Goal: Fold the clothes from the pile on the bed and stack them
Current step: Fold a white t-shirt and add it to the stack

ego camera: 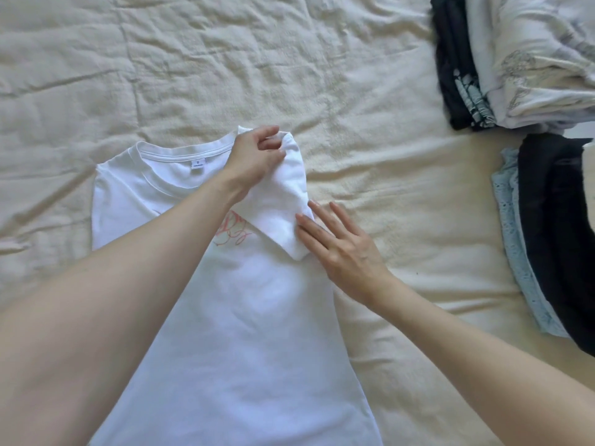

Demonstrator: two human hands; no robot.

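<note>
A white T-shirt [251,333] with a pink print lies face up on the bed, collar away from me. Its right sleeve is folded inward over the chest. My left hand [254,156] pinches the shoulder end of that folded sleeve near the collar. My right hand [338,246] lies flat with fingers spread, its fingertips pressing the sleeve's lower edge at the shirt's right side. The left sleeve side looks tucked under.
The bed has a wrinkled cream bedspread [225,66]. At the upper right sits a stack of folded clothes [515,66], black and white. Below it at the right edge lies another stack [547,239], black over light blue lace.
</note>
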